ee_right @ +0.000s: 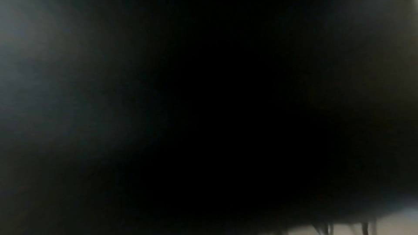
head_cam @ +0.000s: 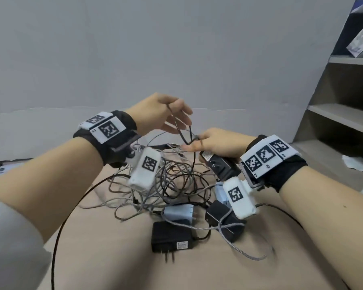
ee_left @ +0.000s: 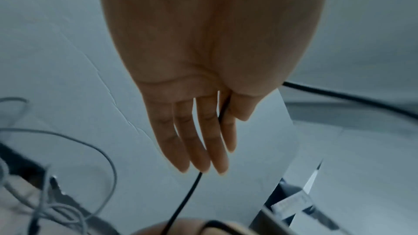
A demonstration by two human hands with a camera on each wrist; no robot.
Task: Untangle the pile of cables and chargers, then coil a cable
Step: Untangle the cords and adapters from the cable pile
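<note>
A thin black cable [head_cam: 184, 135] hangs in a loop between my two hands above the tangled pile of grey and black cables [head_cam: 166, 181]. My left hand [head_cam: 176, 114] is raised and pinches the cable between thumb and forefinger, the other fingers straight. In the left wrist view the black cable [ee_left: 187, 197] runs down from between the thumb and forefinger of that left hand [ee_left: 203, 131]. My right hand [head_cam: 194, 143] pinches the loop's lower end, with a black charger [head_cam: 220, 164] under its palm. The right wrist view is dark and shows nothing.
On the beige table [head_cam: 113, 258] lie a black plug adapter [head_cam: 170, 237], a light-blue charger [head_cam: 178, 213], a black block [head_cam: 224, 220] and a braided grey cable [head_cam: 239, 250]. Grey shelves [head_cam: 344, 114] stand at the right. A grey wall rises behind.
</note>
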